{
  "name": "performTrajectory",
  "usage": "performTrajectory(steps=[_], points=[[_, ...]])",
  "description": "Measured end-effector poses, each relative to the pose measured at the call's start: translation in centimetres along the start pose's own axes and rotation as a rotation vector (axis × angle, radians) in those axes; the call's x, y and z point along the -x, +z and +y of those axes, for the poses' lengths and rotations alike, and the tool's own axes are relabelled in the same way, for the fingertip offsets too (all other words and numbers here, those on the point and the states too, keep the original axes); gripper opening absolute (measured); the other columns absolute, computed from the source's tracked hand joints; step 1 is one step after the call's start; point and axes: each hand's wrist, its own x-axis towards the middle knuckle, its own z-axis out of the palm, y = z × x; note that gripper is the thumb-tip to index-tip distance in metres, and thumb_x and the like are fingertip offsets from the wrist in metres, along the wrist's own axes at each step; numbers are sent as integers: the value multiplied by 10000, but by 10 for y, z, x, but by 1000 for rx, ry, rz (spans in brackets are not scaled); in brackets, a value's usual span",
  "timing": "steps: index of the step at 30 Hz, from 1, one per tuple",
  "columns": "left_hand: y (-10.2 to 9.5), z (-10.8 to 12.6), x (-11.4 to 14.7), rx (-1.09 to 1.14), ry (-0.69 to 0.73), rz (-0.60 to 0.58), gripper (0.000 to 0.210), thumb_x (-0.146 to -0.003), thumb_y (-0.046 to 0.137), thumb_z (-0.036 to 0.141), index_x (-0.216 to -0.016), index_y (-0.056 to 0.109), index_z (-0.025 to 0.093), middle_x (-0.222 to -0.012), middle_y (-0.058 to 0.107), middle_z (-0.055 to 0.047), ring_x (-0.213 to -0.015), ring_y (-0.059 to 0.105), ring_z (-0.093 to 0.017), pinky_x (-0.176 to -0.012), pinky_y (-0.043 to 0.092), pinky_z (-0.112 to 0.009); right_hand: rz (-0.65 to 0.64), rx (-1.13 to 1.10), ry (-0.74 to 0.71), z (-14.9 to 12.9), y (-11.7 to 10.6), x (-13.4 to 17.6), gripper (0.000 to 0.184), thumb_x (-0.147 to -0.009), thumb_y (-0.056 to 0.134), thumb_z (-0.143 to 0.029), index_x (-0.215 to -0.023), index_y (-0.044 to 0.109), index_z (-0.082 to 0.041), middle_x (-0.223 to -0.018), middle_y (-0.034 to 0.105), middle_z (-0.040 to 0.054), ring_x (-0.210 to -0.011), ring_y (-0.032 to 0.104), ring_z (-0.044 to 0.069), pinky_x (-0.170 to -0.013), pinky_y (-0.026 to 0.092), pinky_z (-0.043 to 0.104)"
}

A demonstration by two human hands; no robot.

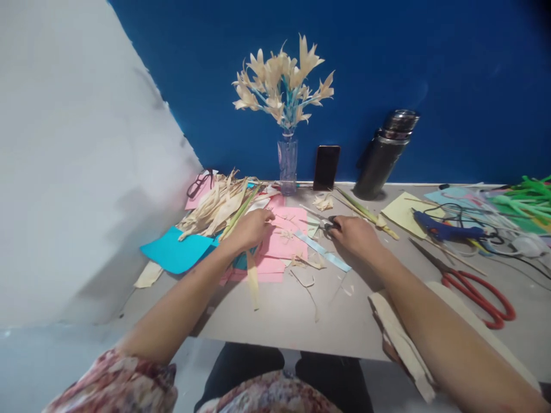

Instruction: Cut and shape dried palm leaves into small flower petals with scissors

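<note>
My left hand [253, 228] is closed above the left edge of the pink paper sheets [279, 248]; whatever its fingers pinch is too small to make out. A pale strip of dried corn husk [252, 284] extends below this hand toward the table's front edge. In my right hand [355, 234] is a small pair of scissors [329, 222] with dark handles, blades pointing left over the paper. Husk scraps [284, 232] and a light blue ribbon strip [322, 251] lie between the hands. Beside my left hand is a heap of dried husks [213, 209].
Husk flowers [282, 80] stand in a clear bottle [287, 163] at the back, near a phone [327, 167] and a leaning flask [385, 155]. Red-handled scissors [477, 289], a blue glue gun [445, 226] and cables lie right. Blue paper [178, 250] lies left.
</note>
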Motion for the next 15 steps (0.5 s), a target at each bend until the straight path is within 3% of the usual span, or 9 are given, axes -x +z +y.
performTrajectory(steps=[4, 7, 9, 11, 13, 15], points=[[21, 5, -8, 38, 8, -3, 125, -742, 573, 172, -715, 696, 171, -894, 656, -122, -871, 587, -253, -729, 402, -308, 67, -146, -18, 3, 1, -2, 268, -900, 534, -357, -1042, 670, -175, -894, 731, 108, -806, 642, 241, -644, 346, 294], [22, 7, -13, 88, 18, -82, 114, -726, 597, 184, -675, 698, 176, -766, 657, -88, -757, 598, -228, -676, 410, -299, 115, -194, 36, 6, 0, -2, 301, -884, 554, -357, -1097, 654, -169, -926, 731, 112, -822, 645, 254, -655, 358, 299], [13, 4, -14, 193, 61, -174, 101, -717, 620, 207, -723, 720, 193, -715, 664, -49, -693, 597, -196, -643, 417, -274, 112, -175, 56, 9, -2, -2, 308, -874, 562, -362, -1084, 661, -159, -927, 726, 122, -828, 644, 263, -649, 356, 306], [-2, -2, -11, 304, 77, -186, 155, -716, 619, 208, -821, 733, 202, -741, 676, -33, -682, 591, -182, -633, 416, -262, 70, -114, 21, 11, -4, -1, 264, -860, 570, -355, -1002, 686, -165, -899, 722, 124, -820, 640, 269, -630, 340, 310], [-17, -7, -1, 257, 28, -116, 203, -709, 612, 190, -872, 732, 206, -775, 675, -33, -693, 575, -180, -647, 404, -264, 17, -55, -26, 12, -4, 0, 212, -853, 571, -346, -898, 697, -181, -861, 717, 115, -799, 635, 267, -611, 319, 311], [-30, -10, 17, 105, -36, -120, 193, -717, 582, 167, -835, 729, 210, -752, 660, -41, -699, 560, -185, -658, 393, -269, -3, -33, -39, 13, -3, 1, 199, -858, 567, -343, -878, 692, -191, -849, 715, 108, -783, 631, 262, -602, 309, 309]])
